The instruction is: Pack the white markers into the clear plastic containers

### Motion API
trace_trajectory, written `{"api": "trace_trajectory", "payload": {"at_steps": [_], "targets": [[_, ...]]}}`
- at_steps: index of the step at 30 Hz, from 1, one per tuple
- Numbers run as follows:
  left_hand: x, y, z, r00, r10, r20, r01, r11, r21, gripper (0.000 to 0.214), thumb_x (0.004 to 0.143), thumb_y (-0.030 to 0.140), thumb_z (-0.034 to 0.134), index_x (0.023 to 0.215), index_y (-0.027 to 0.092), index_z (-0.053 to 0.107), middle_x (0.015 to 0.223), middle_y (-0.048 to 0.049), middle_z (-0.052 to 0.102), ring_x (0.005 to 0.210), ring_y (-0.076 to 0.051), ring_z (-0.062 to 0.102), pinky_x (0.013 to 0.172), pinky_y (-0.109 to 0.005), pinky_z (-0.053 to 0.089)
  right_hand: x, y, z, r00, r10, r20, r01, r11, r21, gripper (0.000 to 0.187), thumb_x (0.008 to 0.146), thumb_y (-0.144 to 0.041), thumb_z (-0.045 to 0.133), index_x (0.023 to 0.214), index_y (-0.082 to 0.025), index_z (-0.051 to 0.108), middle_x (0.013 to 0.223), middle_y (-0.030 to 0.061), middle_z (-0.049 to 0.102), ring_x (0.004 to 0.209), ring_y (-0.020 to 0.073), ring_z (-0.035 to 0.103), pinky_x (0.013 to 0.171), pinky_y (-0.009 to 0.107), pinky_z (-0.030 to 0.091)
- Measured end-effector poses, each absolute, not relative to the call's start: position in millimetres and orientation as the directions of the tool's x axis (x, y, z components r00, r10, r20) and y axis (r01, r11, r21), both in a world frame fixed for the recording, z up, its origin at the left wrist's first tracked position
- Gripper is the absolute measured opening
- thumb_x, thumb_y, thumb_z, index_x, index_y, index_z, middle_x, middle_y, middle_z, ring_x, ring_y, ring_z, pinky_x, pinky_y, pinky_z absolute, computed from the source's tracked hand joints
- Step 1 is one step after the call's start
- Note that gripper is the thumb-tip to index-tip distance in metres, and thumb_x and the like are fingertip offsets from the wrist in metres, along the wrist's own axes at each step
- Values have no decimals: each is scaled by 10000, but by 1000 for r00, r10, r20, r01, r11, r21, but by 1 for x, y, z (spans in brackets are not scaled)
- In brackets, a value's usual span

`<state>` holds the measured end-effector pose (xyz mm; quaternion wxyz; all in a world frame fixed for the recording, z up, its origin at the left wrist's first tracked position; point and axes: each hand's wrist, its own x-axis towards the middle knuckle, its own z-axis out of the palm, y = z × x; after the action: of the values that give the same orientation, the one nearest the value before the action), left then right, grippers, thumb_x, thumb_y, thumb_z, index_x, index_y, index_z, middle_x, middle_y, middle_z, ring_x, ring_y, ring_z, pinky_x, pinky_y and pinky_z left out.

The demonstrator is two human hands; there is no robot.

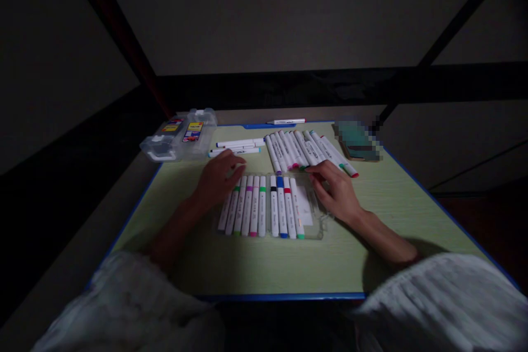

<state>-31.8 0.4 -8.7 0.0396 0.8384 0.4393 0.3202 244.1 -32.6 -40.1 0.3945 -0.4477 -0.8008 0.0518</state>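
Observation:
My left hand (220, 176) hovers over the left end of a clear plastic case (315, 231), its thumb and index finger apart and nothing seen between them. In the case lies a row of white markers (252, 206) with coloured bands and ends, split by a divider. At the right, my right hand (336, 190) has its fingertips closed at the near end of a green-tipped marker (304, 167), part of a loose group of white markers (289, 148) behind the case. The thumb's contact there is partly hidden. A white card (304, 206) shows in the case's right part.
Several more markers (239, 146) lie sideways behind my left hand. A clear lidded case (193, 135) with labels stands at the back left. One marker (289, 121) rests on the table's far edge. A phone-like green object (358, 140) lies at the back right of the blue-edged table (165, 264).

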Motion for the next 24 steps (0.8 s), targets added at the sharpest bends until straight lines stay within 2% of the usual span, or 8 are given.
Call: {"api": "trace_trajectory", "payload": {"at_steps": [4,8,11,14,24], "targets": [[-60,36,-26,233,858,458,799,-437,413,212,774,218,471,879,116,625,914,-74,557,834,-169,554,792,-312,478,244,-32,-40,-310,758,574,683,598,-420,187,841,-159,401,944,-160,557,775,52,521,718,190,515,649,332,433],[-74,53,-45,273,870,411,825,-431,366,283,750,215,474,979,110,601,1066,-99,548,1043,-209,510,967,-376,399,245,-32,-40,-311,764,565,683,593,-426,182,841,-157,406,949,-149,552,789,55,513,726,192,523,655,330,440],[-77,56,-53,299,875,382,831,-435,347,354,744,222,477,1056,85,574,1150,-121,532,1109,-228,475,1009,-394,361,246,-32,-40,-314,773,551,687,586,-430,177,835,-153,413,949,-159,548,797,54,514,729,194,527,663,334,442],[-78,55,-54,316,873,372,849,-435,299,377,754,211,458,1097,85,555,1171,-122,531,1117,-233,465,1012,-406,353,246,-31,-40,-312,786,533,696,571,-435,169,830,-150,418,936,-169,549,796,56,519,732,198,527,662,338,442],[-76,50,-46,323,879,350,908,-392,148,301,796,166,414,1029,141,603,994,-97,571,964,-239,498,869,-407,407,246,-30,-40,-329,796,508,697,568,-438,177,811,-144,423,918,-174,561,783,56,526,726,205,522,655,337,432]]}}
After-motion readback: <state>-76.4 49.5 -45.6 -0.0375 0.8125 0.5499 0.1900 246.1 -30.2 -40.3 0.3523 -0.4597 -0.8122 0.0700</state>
